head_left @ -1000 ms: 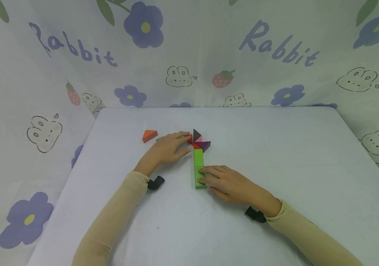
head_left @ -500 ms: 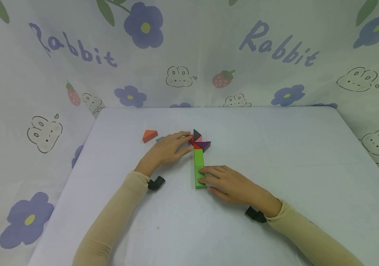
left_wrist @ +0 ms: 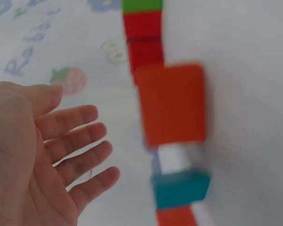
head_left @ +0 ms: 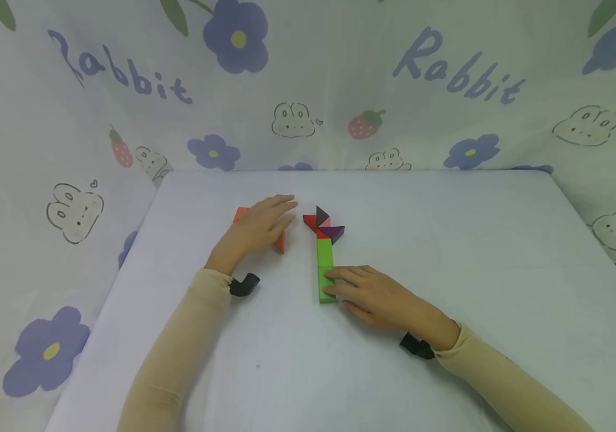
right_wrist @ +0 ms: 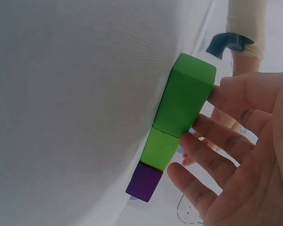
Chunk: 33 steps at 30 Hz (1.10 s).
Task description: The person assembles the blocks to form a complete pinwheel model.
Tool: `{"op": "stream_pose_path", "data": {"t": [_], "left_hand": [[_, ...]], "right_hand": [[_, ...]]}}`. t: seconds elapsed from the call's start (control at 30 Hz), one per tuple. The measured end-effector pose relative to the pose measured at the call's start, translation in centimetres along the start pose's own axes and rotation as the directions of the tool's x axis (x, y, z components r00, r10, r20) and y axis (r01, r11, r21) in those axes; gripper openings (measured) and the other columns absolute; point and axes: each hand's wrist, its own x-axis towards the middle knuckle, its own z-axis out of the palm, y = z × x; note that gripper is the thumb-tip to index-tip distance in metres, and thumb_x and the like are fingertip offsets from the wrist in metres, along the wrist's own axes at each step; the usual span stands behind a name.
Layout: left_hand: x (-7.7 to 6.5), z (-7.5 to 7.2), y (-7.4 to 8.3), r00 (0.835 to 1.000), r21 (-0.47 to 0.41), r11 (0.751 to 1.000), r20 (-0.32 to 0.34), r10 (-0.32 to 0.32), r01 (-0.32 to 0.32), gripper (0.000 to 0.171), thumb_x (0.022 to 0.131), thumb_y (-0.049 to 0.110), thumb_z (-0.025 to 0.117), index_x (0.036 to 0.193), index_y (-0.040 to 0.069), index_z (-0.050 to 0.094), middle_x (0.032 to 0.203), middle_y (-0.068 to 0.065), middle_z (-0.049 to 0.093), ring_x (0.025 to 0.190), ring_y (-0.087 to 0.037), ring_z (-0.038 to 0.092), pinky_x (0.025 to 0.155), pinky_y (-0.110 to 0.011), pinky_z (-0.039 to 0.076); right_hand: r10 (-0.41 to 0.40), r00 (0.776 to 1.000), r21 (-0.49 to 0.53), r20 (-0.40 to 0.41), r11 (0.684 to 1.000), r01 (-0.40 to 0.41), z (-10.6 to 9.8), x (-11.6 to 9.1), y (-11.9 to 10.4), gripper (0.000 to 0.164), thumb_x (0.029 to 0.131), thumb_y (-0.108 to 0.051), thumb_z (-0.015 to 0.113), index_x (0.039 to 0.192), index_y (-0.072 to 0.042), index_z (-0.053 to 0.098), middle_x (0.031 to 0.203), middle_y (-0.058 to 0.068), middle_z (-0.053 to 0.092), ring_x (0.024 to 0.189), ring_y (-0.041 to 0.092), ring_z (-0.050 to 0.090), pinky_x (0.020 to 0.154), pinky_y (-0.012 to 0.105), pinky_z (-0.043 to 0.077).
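Note:
Two green blocks, the far one (head_left: 325,252) and the near one (head_left: 322,295), lie end to end. At their far end sits a pinwheel-like cluster: a red triangular block (head_left: 310,222), a black one (head_left: 321,216), a pink one (head_left: 326,222) and a purple one (head_left: 335,233). My right hand (head_left: 375,298) rests its extended fingertips on the near green block. Left of the cluster, my left hand (head_left: 258,226) hovers with fingers spread, holding nothing. It partly covers an orange triangular block (head_left: 280,245). The left wrist view shows a teal block (left_wrist: 180,189) beyond an orange block.
Another orange block (head_left: 240,212) shows behind the left hand. All the blocks lie on a white table (head_left: 448,240). Behind it hangs a cloth (head_left: 329,78) printed with rabbits, flowers and strawberries. Black devices (head_left: 245,285) are worn at the wrists.
My left hand has moved left, away from the cluster's red triangular block, which now shows fully. An orange block now shows below that hand. The right hand stays on the green block.

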Motion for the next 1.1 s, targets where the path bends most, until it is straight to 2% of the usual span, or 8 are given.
{"op": "stream_pose_path", "data": {"t": [0.13, 0.2, 0.3, 0.43, 0.57, 0.7, 0.9, 1.1], "left_hand": [[-0.6, -2.3, -1.5, 0.998, 0.010, 0.999, -0.051, -0.043, 0.044, 0.045, 0.101, 0.032, 0.052, 0.142, 0.012, 0.052, 0.150, -0.007, 0.046, 0.141, -0.030, 0.038, 0.119, -0.048, 0.029], [-1.0, -3.1, -2.1, 0.997, 0.010, 0.998, -0.047, -0.065, 0.065, 0.045, 0.098, 0.030, 0.058, 0.138, 0.010, 0.056, 0.144, -0.009, 0.052, 0.136, -0.031, 0.044, 0.116, -0.049, 0.034], [-1.3, -3.8, -2.4, 0.996, 0.004, 0.996, -0.017, -0.090, 0.090, 0.043, 0.094, 0.029, 0.065, 0.131, 0.008, 0.061, 0.123, -0.010, 0.064, 0.117, -0.030, 0.057, 0.105, -0.048, 0.044], [-1.1, -3.4, -1.9, 0.994, -0.002, 0.995, 0.052, -0.101, 0.101, 0.042, 0.091, 0.034, 0.068, 0.124, 0.007, 0.066, 0.102, -0.009, 0.067, 0.095, -0.025, 0.060, 0.090, -0.043, 0.051], [-0.7, -2.4, -0.9, 0.985, 0.011, 0.993, 0.127, -0.119, 0.119, 0.053, 0.083, 0.045, 0.075, 0.122, 0.010, 0.066, 0.100, -0.006, 0.065, 0.092, -0.022, 0.057, 0.084, -0.040, 0.051], [-0.7, -1.6, -0.2, 0.978, 0.042, 0.991, 0.158, -0.136, 0.130, 0.057, 0.076, 0.047, 0.081, 0.119, 0.013, 0.067, 0.100, -0.003, 0.063, 0.093, -0.020, 0.057, 0.084, -0.036, 0.051], [-0.6, -1.1, 0.5, 0.982, 0.004, 0.995, 0.162, -0.096, 0.097, 0.038, 0.083, 0.022, 0.078, 0.118, 0.011, 0.070, 0.108, -0.004, 0.068, 0.098, -0.022, 0.060, 0.091, -0.039, 0.052], [-0.4, -0.5, 0.7, 0.998, 0.035, 0.999, 0.069, -0.002, 0.000, 0.025, 0.091, 0.006, 0.068, 0.114, 0.012, 0.073, 0.124, -0.007, 0.067, 0.117, -0.027, 0.061, 0.102, -0.042, 0.050]], "right_hand": [[0.001, 1.000, -0.003, 0.001, 1.000, -0.001, -0.2, 0.0, 0.0, 0.037, 0.095, -0.018, 0.062, 0.132, -0.018, 0.060, 0.142, 0.005, 0.052, 0.131, 0.024, 0.051, 0.105, 0.042, 0.046], [0.002, 1.000, -0.003, 0.003, 1.000, -0.002, -0.3, 0.0, 0.0, 0.037, 0.095, -0.018, 0.062, 0.132, -0.018, 0.060, 0.143, 0.005, 0.052, 0.131, 0.023, 0.051, 0.106, 0.042, 0.046], [0.005, 1.000, -0.003, 0.002, 1.000, -0.005, -0.3, 0.0, 0.0, 0.037, 0.095, -0.018, 0.062, 0.131, -0.018, 0.060, 0.143, 0.004, 0.052, 0.131, 0.023, 0.051, 0.106, 0.042, 0.046], [0.014, 1.000, -0.004, 0.007, 1.000, -0.014, -0.3, 0.0, 0.0, 0.036, 0.095, -0.018, 0.062, 0.132, -0.018, 0.060, 0.143, 0.004, 0.052, 0.132, 0.023, 0.051, 0.106, 0.041, 0.046], [0.024, 1.000, 0.001, 0.018, 1.000, -0.024, -0.3, 0.0, -0.1, 0.036, 0.096, -0.019, 0.061, 0.132, -0.019, 0.060, 0.144, 0.003, 0.051, 0.133, 0.023, 0.050, 0.107, 0.041, 0.045], [0.021, 1.000, 0.007, 0.022, 1.000, -0.021, -0.3, 0.0, -0.1, 0.036, 0.097, -0.020, 0.060, 0.132, -0.019, 0.059, 0.144, 0.003, 0.051, 0.133, 0.023, 0.050, 0.107, 0.041, 0.045], [0.014, 1.000, 0.005, 0.018, 1.000, -0.014, -0.3, 0.0, -0.1, 0.036, 0.096, -0.020, 0.061, 0.132, -0.019, 0.059, 0.144, 0.003, 0.051, 0.133, 0.023, 0.050, 0.106, 0.042, 0.045], [0.022, 0.999, 0.008, 0.028, 1.000, -0.022, -0.2, 0.1, -0.2, 0.036, 0.097, -0.020, 0.060, 0.132, -0.020, 0.059, 0.144, 0.003, 0.051, 0.132, 0.022, 0.050, 0.106, 0.042, 0.046]]}}
